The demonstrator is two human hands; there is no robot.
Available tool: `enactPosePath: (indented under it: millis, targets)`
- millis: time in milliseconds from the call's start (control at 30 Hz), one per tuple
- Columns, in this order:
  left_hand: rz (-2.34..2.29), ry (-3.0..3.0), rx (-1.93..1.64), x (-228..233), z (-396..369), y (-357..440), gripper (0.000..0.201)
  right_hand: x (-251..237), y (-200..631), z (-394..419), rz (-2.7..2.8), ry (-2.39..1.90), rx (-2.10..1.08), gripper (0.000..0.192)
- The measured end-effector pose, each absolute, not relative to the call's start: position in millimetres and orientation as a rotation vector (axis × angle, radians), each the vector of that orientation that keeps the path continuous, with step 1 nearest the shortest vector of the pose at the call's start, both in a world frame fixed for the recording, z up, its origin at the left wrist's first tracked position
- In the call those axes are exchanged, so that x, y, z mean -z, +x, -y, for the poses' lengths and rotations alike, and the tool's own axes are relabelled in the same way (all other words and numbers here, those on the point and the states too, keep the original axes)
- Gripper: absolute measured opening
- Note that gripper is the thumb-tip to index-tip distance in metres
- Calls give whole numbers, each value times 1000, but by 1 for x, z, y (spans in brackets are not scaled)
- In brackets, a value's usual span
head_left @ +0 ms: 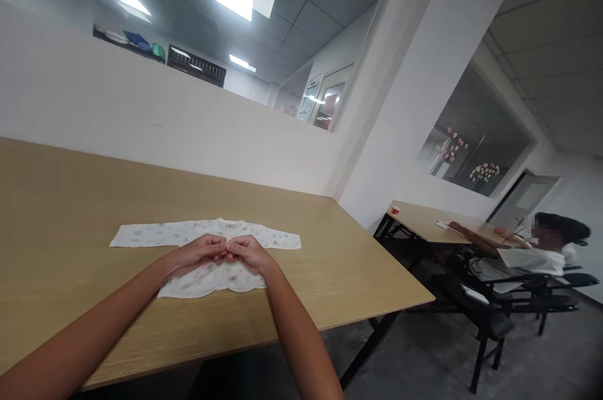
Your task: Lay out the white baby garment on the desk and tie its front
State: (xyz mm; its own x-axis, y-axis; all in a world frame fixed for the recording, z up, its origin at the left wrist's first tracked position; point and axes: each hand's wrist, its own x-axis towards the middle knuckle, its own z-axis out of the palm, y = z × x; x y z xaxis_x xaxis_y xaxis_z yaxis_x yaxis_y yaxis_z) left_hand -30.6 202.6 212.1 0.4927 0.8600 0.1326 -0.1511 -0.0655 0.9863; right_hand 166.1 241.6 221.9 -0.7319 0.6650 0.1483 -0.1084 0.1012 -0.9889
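baby shirt (207, 255) flat mid table (70, 199), sleeves spread | our left hand (200, 250) and right hand (247, 251) pinch its front, fingers closed on cloth | we judge it light, soft, floppy; hold at edges

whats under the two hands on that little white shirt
The left hand and right hand meet over the baby shirt at its centre front. The fastening beneath their fingertips is covered.
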Motion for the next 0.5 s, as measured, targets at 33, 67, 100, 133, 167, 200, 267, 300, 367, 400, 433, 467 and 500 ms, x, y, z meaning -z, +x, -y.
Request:
enactPosePath:
  millis: [33, 67, 100, 133, 167, 200, 267, 300, 367, 400, 433, 467, 500]
  targets:
    - [-675, 1395, -940, -212, -202, -31, 30, -222, 166, -242, 1800, -542, -1691, 52]
    - [-676, 1398, -937, -213, -202, -31, 31, -222, 167, -242, 1806, -540, -1690, 52]
    - [-678, 1400, -932, -213, -201, -31, 31, -223, 167, -242, 1811, -539, -1688, 51]
    - [-680, 1402, -928, -214, -200, -31, 31, -223, 167, -242, 1815, -539, -1684, 51]
    - [-684, 1402, -925, -215, -200, -31, 31, -223, 167, -242, 1818, -540, -1680, 50]
    - [-687, 1403, -923, -216, -199, -31, 31, -223, 167, -242, 1820, -542, -1675, 50]
    - [-689, 1403, -924, -218, -198, -31, 30, -223, 167, -242, 1820, -542, -1667, 49]
    - [-688, 1402, -926, -219, -197, -31, 30, -223, 167, -242, 1820, -538, -1666, 48]
    - [-681, 1398, -931, -221, -196, -30, 30, -223, 167, -242, 1823, -521, -1669, 46]
    - [-677, 1396, -934, -222, -196, -30, 29, -224, 168, -242, 1824, -509, -1673, 45]
    - [-674, 1394, -938, -223, -196, -30, 29, -224, 168, -242, 1823, -497, -1678, 45]
    - [-671, 1391, -943, -224, -196, -30, 28, -224, 168, -243, 1820, -485, -1683, 44]
    - [-669, 1388, -947, -224, -196, -30, 28, -225, 168, -243, 1817, -475, -1689, 42]
